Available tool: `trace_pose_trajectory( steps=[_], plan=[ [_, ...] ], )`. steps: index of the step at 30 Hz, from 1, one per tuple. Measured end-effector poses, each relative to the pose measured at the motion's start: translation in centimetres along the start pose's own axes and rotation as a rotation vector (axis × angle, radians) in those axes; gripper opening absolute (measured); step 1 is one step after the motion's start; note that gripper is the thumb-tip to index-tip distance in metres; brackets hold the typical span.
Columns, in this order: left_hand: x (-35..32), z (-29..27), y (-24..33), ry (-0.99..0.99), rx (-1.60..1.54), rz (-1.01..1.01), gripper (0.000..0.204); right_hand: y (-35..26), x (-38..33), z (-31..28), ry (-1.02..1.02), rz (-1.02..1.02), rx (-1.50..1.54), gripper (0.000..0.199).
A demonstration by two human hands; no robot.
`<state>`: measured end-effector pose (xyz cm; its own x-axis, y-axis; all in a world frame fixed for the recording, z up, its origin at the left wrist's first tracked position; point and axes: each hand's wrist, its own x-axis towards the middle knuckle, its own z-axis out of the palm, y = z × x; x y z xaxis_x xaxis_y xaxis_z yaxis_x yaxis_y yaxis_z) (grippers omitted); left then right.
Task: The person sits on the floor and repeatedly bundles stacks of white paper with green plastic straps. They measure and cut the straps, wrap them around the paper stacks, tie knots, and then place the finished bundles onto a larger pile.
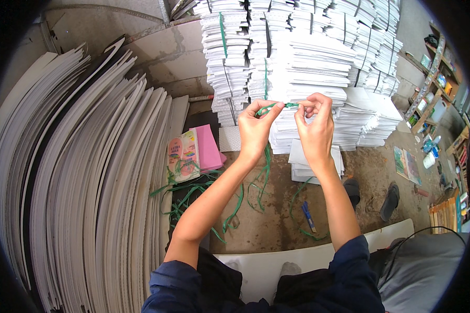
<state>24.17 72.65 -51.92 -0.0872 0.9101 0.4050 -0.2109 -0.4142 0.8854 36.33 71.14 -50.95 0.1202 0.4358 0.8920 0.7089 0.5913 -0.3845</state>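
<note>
Head view: both bare hands are raised in front of the stacks, with a narrow gap between them. The left hand (256,127) has its thumb and fingertips pinched together on a thin, twisted green plastic strip (291,105); the right hand (319,127) pinches the same strip nearer its other side, so a short length spans the gap. A loose green strand (267,163) hangs below the left hand.

Behind the hands rise tall blocks of stacked white paper sheets (318,60), bound with dark bands, their edges uneven. A low white stack of paper (299,166) stands in front of them, partly hidden by the right forearm. To the left, large pale grey-white sheets (104,182) bow in the fisheye, their edges limiting room on that side. Beside them lie flat pink sheets (210,148), a colourful printed pack (185,154) and a tangle of loose green strips (193,197).

Brown concrete floor (266,229) stretches between this tangle and the right forearm, back to the stacks; a slim blue-handled tool (308,216) lies on it. A long white board (263,263) edges it near the feet. Right of the forearm, a dark rubber slipper (390,201) lies well apart from the wooden shelving (428,107).
</note>
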Motion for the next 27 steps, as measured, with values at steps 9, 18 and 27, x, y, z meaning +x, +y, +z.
trace_pose_trajectory(
  steps=[9, 18, 27],
  plan=[
    [0.5, -0.7, 0.1, -0.076, -0.046, -0.074, 0.014, -0.4, 0.6, 0.2, -0.188, 0.06, 0.551, 0.047],
    [0.4, -0.5, -0.6, -0.18, 0.003, 0.089, 0.02, -1.2, 0.7, -0.2, -0.14, 0.208, 0.602, 0.042],
    [-0.2, -0.5, 0.8, -0.081, 0.256, 0.156, 0.033, -0.6, 1.1, -0.7, -0.139, 0.284, 0.637, 0.035]
  ],
)
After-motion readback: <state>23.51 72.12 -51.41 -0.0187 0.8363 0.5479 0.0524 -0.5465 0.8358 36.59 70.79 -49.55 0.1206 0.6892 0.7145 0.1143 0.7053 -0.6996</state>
